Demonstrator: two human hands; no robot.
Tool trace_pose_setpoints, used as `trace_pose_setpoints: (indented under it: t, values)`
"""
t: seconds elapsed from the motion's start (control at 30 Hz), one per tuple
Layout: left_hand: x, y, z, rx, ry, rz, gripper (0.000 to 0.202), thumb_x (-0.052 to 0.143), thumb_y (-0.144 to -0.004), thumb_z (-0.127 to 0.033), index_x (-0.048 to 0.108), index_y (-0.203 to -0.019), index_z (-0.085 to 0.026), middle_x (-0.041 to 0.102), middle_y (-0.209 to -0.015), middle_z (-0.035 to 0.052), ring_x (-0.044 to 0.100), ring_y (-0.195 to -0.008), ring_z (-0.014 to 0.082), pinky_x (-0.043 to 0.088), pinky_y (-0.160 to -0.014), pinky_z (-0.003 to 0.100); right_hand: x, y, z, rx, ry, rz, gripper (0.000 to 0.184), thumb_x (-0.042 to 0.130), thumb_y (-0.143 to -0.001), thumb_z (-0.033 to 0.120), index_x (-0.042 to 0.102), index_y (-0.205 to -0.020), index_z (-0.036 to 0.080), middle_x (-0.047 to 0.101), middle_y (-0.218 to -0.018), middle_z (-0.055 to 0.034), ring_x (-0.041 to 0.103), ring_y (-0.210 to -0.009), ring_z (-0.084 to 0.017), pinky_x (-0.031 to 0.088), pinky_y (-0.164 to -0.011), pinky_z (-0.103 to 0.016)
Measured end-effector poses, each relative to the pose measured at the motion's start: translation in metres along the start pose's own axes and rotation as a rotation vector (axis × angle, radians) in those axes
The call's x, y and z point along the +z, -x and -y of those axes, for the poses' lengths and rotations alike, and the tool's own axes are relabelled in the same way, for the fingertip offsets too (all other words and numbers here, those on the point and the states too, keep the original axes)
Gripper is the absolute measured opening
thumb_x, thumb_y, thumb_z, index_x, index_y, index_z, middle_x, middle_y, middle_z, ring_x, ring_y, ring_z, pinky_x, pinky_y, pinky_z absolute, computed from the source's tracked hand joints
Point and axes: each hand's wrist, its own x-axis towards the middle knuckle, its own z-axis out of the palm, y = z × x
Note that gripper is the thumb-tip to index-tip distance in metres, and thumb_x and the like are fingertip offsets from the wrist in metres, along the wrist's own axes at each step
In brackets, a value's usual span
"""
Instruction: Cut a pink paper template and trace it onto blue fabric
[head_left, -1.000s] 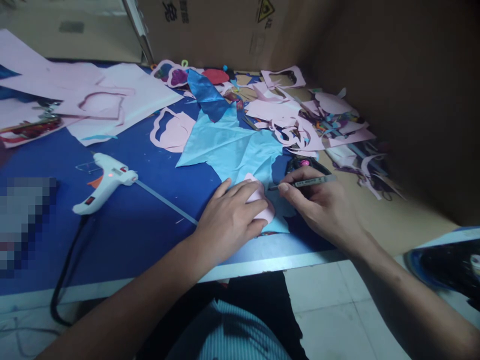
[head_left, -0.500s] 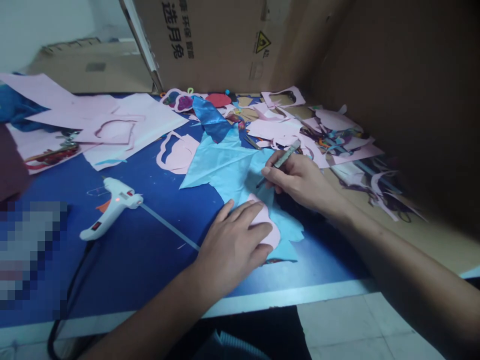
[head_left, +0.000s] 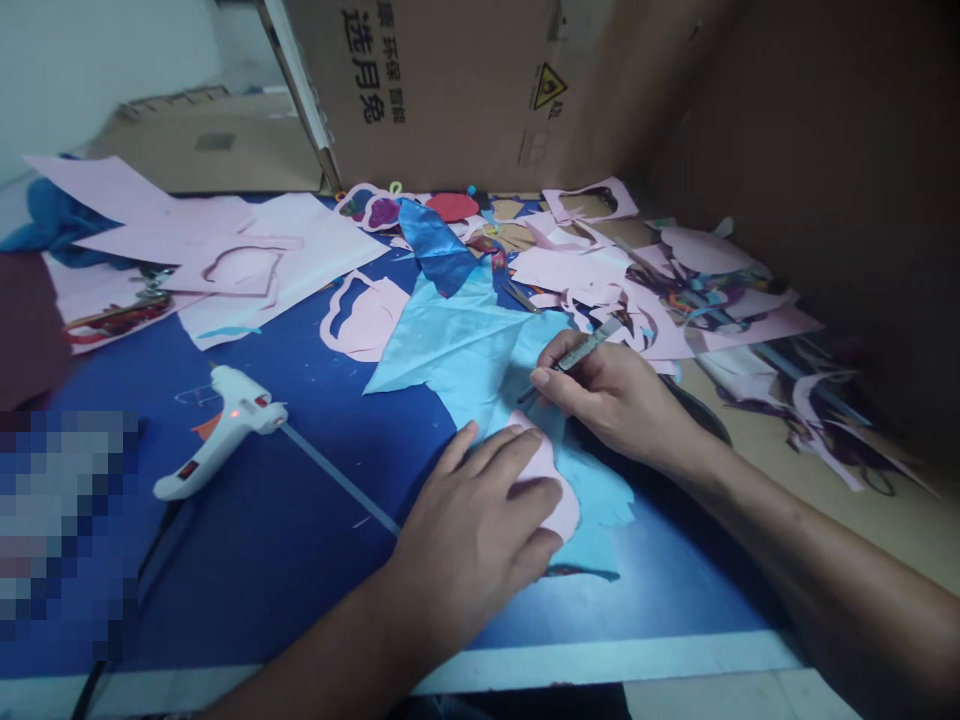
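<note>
My left hand (head_left: pixel 480 520) lies flat, gripping nothing, pressing a pink template (head_left: pixel 561 500) onto light blue fabric (head_left: pixel 465 345). My right hand (head_left: pixel 611 395) pinches a pen (head_left: pixel 589 345), its tip near the template's top; whether it touches the fabric, I cannot tell.

A white glue gun (head_left: pixel 225 425) with its red light lit lies to the left, and its glue stick (head_left: pixel 341 480) slants towards my left hand. Beyond the fabric a dark blue piece (head_left: pixel 435 245) overlaps it, and pink scraps (head_left: pixel 574 270) crowd the far right. Something dark sits half hidden behind my right forearm. At far left, pink sheets (head_left: pixel 127 195) lie over a white sheet (head_left: pixel 315 235).

The counter (head_left: pixel 300 560) is blue with a pale front edge; brown cardboard (head_left: pixel 757 450) covers its right part. A printed cardboard panel (head_left: pixel 465 100) stands behind, another shadowed panel (head_left: pixel 825 130) on the right.
</note>
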Motion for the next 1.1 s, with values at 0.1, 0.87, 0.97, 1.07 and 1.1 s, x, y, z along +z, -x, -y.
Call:
trace_pose_setpoints:
  t: [0.1, 0.87, 0.97, 1.07, 1.1]
  values:
    - [0.0003, -0.0005, -0.0004, 0.001, 0.001, 0.005, 0.023, 0.068, -0.107, -0.035, 0.078, -0.126, -0.029, 0.065, -0.160, 0.0086, 0.056, -0.155, 0.0290, 0.036, -0.136, 0.056, 0.0006, 0.0007, -0.0007, -0.013, 0.025, 0.029, 0.030, 0.066, -0.107, 0.039, 0.071, -0.084, 0.021, 0.071, -0.087, -0.0014, 0.058, -0.063, -0.015, 0.045, -0.061, -0.030]
    - [-0.0008, 0.0011, -0.0012, 0.007, 0.009, 0.014, 0.022, 0.061, -0.111, -0.036, 0.078, -0.122, -0.027, 0.064, -0.162, 0.0091, 0.056, -0.155, 0.0274, 0.034, -0.137, 0.054, 0.0006, 0.0000, 0.0022, -0.005, 0.096, 0.072, 0.031, 0.066, -0.107, 0.040, 0.073, -0.081, 0.024, 0.074, -0.091, -0.0029, 0.062, -0.065, -0.018, 0.046, -0.060, -0.033]
    - [-0.0008, 0.0012, -0.0014, 0.007, 0.021, 0.021, 0.023, 0.062, -0.111, -0.036, 0.077, -0.124, -0.027, 0.063, -0.162, 0.0095, 0.055, -0.156, 0.0273, 0.033, -0.137, 0.055, 0.0010, 0.0000, 0.0008, -0.031, 0.089, 0.074, 0.033, 0.067, -0.107, 0.042, 0.073, -0.081, 0.023, 0.074, -0.090, -0.0025, 0.062, -0.063, -0.017, 0.045, -0.058, -0.033]
    - [-0.0010, 0.0014, -0.0017, 0.008, 0.028, 0.017, 0.023, 0.062, -0.111, -0.035, 0.077, -0.126, -0.026, 0.063, -0.162, 0.0097, 0.054, -0.156, 0.0271, 0.032, -0.137, 0.055, 0.0012, 0.0000, 0.0009, -0.046, 0.082, 0.079, 0.035, 0.067, -0.107, 0.042, 0.072, -0.079, 0.023, 0.074, -0.092, -0.0026, 0.062, -0.063, -0.016, 0.045, -0.058, -0.032]
    - [-0.0011, 0.0014, -0.0017, 0.008, 0.028, 0.013, 0.023, 0.062, -0.111, -0.035, 0.078, -0.125, -0.026, 0.063, -0.162, 0.0098, 0.054, -0.156, 0.0272, 0.032, -0.137, 0.055, 0.0012, 0.0000, 0.0011, -0.047, 0.080, 0.083, 0.035, 0.067, -0.107, 0.042, 0.071, -0.079, 0.022, 0.074, -0.092, -0.0024, 0.061, -0.062, -0.015, 0.044, -0.058, -0.032]
